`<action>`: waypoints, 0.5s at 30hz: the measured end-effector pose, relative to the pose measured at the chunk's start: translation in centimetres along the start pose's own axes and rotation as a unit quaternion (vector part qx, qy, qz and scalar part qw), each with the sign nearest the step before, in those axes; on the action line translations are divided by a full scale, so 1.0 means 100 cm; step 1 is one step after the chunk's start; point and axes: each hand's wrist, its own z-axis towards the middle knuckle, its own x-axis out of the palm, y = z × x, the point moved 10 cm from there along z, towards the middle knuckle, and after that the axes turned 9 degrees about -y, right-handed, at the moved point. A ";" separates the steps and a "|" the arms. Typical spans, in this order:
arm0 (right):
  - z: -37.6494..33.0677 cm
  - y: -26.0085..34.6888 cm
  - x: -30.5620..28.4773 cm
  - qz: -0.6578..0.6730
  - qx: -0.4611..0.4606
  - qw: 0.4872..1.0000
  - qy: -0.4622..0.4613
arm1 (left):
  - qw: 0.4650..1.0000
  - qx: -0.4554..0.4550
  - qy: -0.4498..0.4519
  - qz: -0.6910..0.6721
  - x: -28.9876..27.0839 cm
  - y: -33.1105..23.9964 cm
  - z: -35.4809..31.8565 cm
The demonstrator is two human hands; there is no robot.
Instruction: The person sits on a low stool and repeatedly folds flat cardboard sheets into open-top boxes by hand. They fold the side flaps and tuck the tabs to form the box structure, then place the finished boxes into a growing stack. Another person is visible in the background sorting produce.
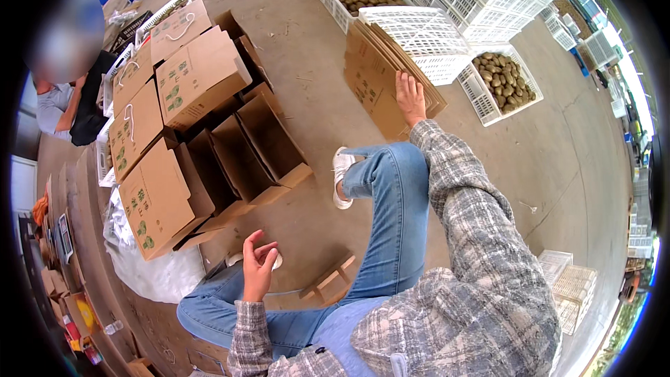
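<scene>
right grip (410, 100) on one stack of flattened cartons (373, 84), seemingly at the picking stage
its fingers touch the upper edge, ahead on the right; whether they clench i cannot tell. the next move seems to call for parting one carton from the stack. the left grip (257, 276) is released, holding nothing. farther out: two crates (474, 101) of brown produce (499, 77) near the stack, three white cord handles (131, 120) on the standing boxes (199, 80).
</scene>
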 end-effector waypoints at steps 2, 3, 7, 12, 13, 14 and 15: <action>0.005 0.004 -0.015 0.024 -0.012 0.999 -0.030 | 1.000 -0.003 -0.005 0.005 0.001 0.002 -0.001; 0.008 0.008 -0.019 0.030 -0.022 0.999 -0.028 | 1.000 -0.001 -0.006 0.003 0.001 0.004 -0.001; 0.026 0.010 -0.024 0.054 -0.009 0.998 -0.020 | 1.000 0.004 -0.008 -0.009 -0.001 0.008 0.000; 0.056 0.010 0.007 0.104 0.056 0.984 0.133 | 0.999 0.022 -0.031 -0.012 -0.012 0.006 -0.007; 0.055 0.008 0.019 0.112 0.067 0.977 0.169 | 0.999 0.030 -0.035 -0.006 -0.012 0.004 -0.009; 0.054 0.003 0.021 0.135 0.104 0.971 0.168 | 0.998 0.037 -0.044 -0.001 -0.014 0.002 -0.013; 0.053 -0.007 0.027 0.189 0.154 0.955 0.171 | 0.998 0.042 -0.048 -0.007 -0.015 -0.001 -0.015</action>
